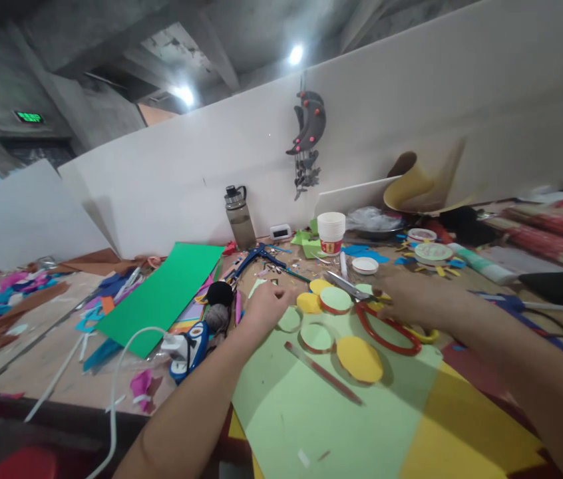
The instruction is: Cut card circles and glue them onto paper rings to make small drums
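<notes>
My left hand (269,307) is over the far left edge of the light green sheet (301,419), its fingers curled together; anything in them is too small to make out. Beside it are yellow paper discs (310,303) and a pale green ring (289,319). My right hand (406,299), smeared by motion, is above or beside the red-handled scissors (386,336), and whether it touches them is unclear. The scissors' blades point toward the far left. Nearer to me lie a green-topped ring (317,338), a larger yellow disc (360,359) and a reddish-brown pencil-like stick (324,374).
Left of the sheet are a green sheet (166,293) and a blue plug-in device (194,349) with a white cable. Behind stand a blue glue gun (256,256), a bottle (240,219) and stacked paper cups (331,233). Red-wrapped rolls (551,233) lie at right.
</notes>
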The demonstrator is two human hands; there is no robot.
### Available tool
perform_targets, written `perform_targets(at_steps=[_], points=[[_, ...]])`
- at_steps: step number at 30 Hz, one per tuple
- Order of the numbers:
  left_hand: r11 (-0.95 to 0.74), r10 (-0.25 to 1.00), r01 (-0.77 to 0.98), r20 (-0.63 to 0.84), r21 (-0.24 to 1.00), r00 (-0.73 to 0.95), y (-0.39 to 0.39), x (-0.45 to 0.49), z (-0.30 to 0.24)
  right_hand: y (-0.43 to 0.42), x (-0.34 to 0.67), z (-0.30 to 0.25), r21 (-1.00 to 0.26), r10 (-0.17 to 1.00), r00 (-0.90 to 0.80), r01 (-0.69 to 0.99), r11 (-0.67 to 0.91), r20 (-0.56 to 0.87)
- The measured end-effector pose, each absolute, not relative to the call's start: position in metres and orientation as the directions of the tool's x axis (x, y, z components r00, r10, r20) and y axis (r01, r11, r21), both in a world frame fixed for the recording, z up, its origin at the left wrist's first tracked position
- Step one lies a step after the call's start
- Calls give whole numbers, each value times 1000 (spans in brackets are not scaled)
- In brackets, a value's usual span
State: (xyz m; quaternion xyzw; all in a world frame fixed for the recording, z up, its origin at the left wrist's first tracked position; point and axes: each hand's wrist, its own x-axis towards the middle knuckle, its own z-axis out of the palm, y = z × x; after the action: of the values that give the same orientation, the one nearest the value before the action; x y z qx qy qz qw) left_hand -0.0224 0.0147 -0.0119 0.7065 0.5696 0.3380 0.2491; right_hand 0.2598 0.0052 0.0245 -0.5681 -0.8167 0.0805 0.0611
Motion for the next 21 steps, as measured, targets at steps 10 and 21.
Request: perform_targets(at_steps=[10,21], points=[[-226,898,285,313,931,-310,45,-65,2,5,255,16,-96,913,-377,925,366,-152],[-110,973,637,215,763,-89,42,-79,-2,-1,249,26,-70,911,-370,929,363,-185]])
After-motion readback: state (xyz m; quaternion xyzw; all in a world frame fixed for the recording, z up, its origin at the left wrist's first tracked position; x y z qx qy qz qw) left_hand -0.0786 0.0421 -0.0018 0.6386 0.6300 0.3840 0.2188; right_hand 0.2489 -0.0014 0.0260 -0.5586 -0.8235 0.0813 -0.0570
